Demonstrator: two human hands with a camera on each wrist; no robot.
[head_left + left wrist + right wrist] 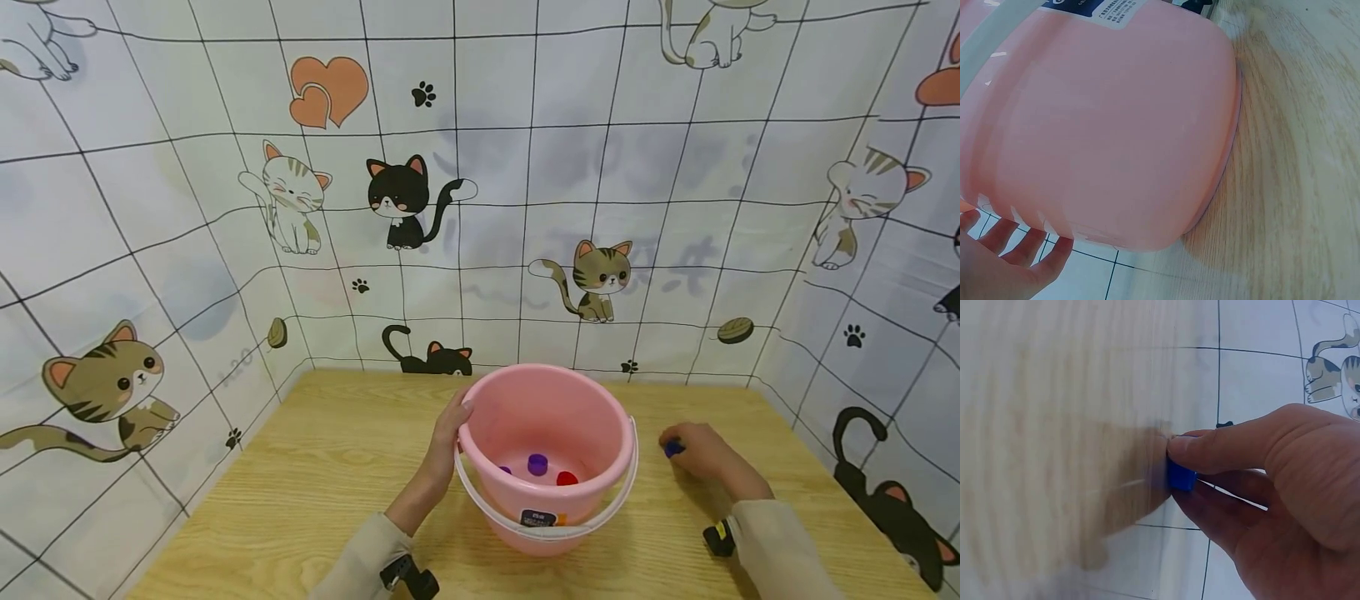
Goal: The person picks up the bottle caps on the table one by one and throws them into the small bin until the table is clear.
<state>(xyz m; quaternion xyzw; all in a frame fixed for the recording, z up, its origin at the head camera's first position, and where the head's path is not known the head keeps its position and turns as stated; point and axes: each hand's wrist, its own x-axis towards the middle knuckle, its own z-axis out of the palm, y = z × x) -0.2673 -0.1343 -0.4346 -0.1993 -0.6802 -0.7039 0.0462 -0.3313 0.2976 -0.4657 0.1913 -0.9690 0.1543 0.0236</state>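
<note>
A pink bucket (551, 417) with a white handle (517, 527) stands upright on the wooden table. My left hand (444, 442) holds it at its left side, near the rim; the left wrist view shows the fingers (1054, 259) against the outer wall. Inside the bucket lie a purple bottle cap (537, 464), a red cap (567, 478) and a second purple piece (506, 471), mostly hidden by the front wall. To the right of the bucket, my right hand (701, 450) pinches a small blue bottle cap (1182, 476) between thumb and fingers, close over the tabletop.
The wooden table (330, 467) ends at a white grid-patterned sheet (495, 167) printed with cats, which rises at the back and both sides. A dark label (538, 518) is on the bucket's front. Each wrist wears a small black camera (408, 577).
</note>
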